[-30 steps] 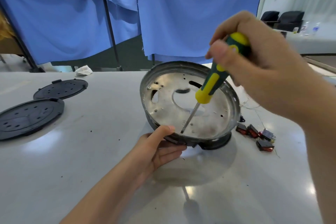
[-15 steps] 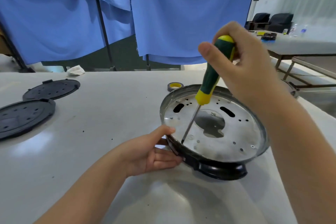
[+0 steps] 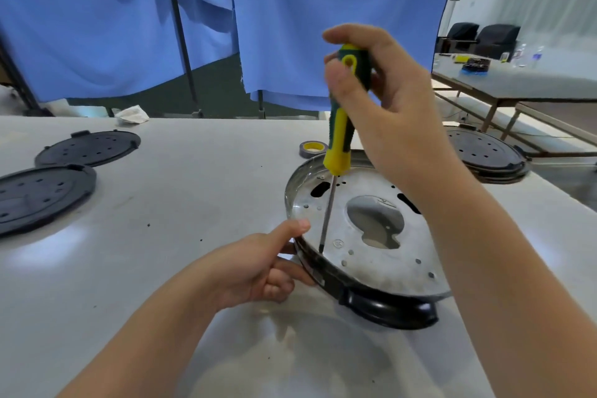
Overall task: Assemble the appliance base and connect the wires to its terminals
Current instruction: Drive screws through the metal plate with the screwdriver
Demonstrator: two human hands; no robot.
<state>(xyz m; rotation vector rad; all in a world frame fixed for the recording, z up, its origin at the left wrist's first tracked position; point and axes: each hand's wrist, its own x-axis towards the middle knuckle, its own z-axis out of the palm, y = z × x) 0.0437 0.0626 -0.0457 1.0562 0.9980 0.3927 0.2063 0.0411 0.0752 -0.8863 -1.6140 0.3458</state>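
Since half a second ago: screwdriver [image 3: 339,145] tipped nearer upright, tip shifted along near rim of appliance base [image 3: 381,255]. Right hand [image 3: 387,107] wrapped round green-and-yellow handle; left hand [image 3: 258,268] pinching base's near-left edge, thumb on top. Base resting slightly tilted on white table [image 3: 161,203]. Best done keeping shaft square to screw, pressing down firmly while turning, steadying rim against twisting. Shiny stamped metal pan, punched holes, central cut-out, glossy black plastic foot; slim steel shaft.
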